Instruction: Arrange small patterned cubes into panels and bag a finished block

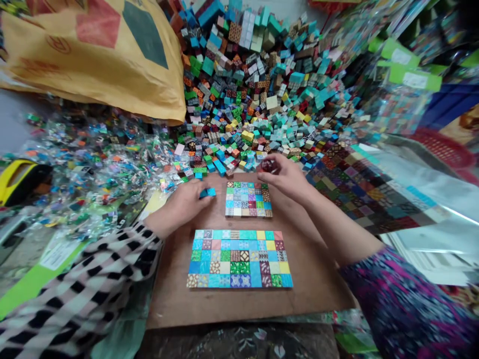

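Note:
My left hand [186, 200] rests low over the left side of a brown board [247, 305], its fingers closed on small blue blocks [208, 192]. At the board's far edge, my right hand [287, 175] pinches a dark red block [268, 165]; the fingers partly hide it, so I cannot tell whether it is one or more. Between the hands lies a small rectangle of patterned square blocks [247, 199], set edge to edge. Nearer to me on the board is a wider rectangle of patterned blocks [239, 259], also tightly packed in rows.
A large heap of loose blocks [247, 94] rises behind the board. Small clear bags [112, 154] spread at the left, below a yellow sack [123, 65]. A yellow-and-black tool [18, 182] lies far left. At the right are a block-patterned sheet [348, 184] and a red basket [445, 149].

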`<action>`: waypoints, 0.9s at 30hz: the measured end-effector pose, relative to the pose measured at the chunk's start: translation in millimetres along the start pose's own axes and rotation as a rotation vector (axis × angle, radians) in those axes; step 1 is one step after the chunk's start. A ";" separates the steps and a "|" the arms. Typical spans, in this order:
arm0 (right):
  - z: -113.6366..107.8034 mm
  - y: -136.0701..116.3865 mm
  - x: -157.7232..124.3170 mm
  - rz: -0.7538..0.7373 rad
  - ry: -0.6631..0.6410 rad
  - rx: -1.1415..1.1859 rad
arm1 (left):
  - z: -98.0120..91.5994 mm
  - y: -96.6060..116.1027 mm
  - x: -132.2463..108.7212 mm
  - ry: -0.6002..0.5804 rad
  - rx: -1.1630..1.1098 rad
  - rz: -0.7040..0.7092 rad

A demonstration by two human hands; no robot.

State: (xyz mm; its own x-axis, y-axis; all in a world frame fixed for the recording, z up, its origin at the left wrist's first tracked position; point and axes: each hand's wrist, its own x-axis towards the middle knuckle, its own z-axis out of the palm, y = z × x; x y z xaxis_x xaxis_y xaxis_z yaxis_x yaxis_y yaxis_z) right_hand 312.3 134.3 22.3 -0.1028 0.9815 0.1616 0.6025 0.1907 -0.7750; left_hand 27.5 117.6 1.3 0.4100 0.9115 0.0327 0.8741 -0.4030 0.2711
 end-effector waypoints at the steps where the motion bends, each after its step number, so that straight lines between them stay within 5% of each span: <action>1: -6.7 2.1 -14.3 0.002 -0.009 0.017 | -1.9 -0.6 -7.0 -0.015 -0.054 0.003; 6: -25.7 21.1 -80.1 0.077 -0.097 -0.152 | -6.8 2.0 -32.5 -0.181 -0.244 0.079; 10: -29.4 29.5 -100.9 0.042 -0.192 -0.330 | -8.5 6.5 -36.2 -0.288 -0.247 0.071; 15: -25.3 7.3 -90.4 -0.108 -0.071 -0.664 | -16.0 22.6 -33.6 -0.170 -0.120 0.088; 21: 4.7 -13.6 -65.2 -0.188 -0.289 -0.787 | -18.8 51.4 -19.4 -0.119 0.177 0.073; 27: 13.7 -6.5 -49.4 -0.193 -0.369 -0.827 | -0.2 48.9 1.6 -0.116 0.208 0.195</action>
State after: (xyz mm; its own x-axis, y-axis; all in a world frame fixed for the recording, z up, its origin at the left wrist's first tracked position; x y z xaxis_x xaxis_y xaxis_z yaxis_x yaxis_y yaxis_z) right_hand 302.6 84.9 11.0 -0.4200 0.9046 -0.0727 0.9074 0.4173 -0.0492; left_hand 70.9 99.3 14.9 0.5916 0.8048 -0.0487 0.8058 -0.5883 0.0672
